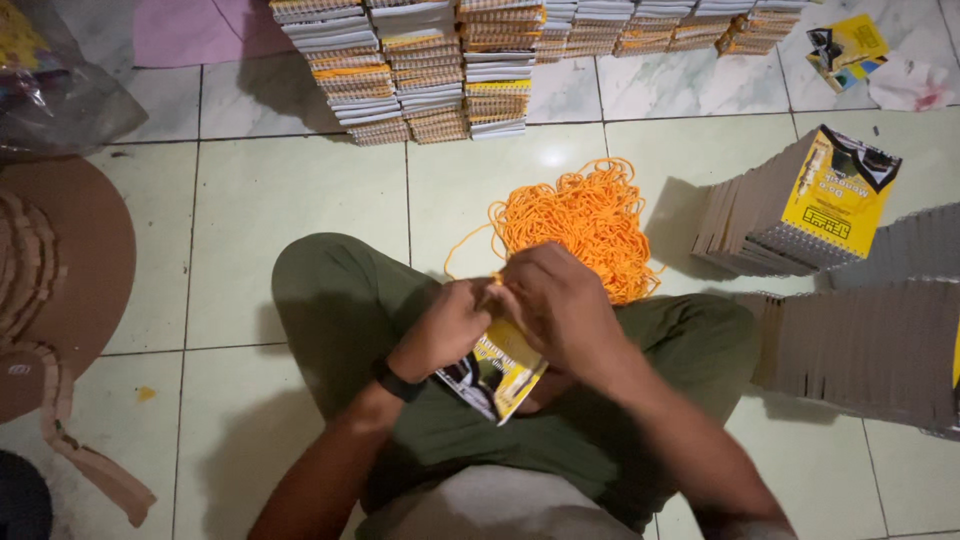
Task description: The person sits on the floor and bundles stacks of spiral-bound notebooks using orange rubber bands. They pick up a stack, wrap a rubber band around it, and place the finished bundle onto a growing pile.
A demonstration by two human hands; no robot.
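A pale tiled floor [250, 210] fills the view, with the person seated cross-legged in olive trousers [345, 300]. Along the top stand tall stacks of spiral-bound booklets [420, 70]. At the right, rows of grey-backed booklets [870, 350] lean on edge, one batch showing a yellow and black cover [835, 195]. At the left lies a brown cardboard disc [75, 270] with torn strips. Just beyond the knees sits a heap of orange elastic cords [585, 225].

Both forearms angle inward from below and meet over the lap. The left hand [450, 325], with a black band [397, 381] at the wrist, curls its fingers around the top edge of a small yellow booklet [500, 375], which hangs tilted down over the lap. The right hand [560, 300] is bent over the same edge, fingers bunched together, pinching there; a strand of orange cord runs up from it to the heap.
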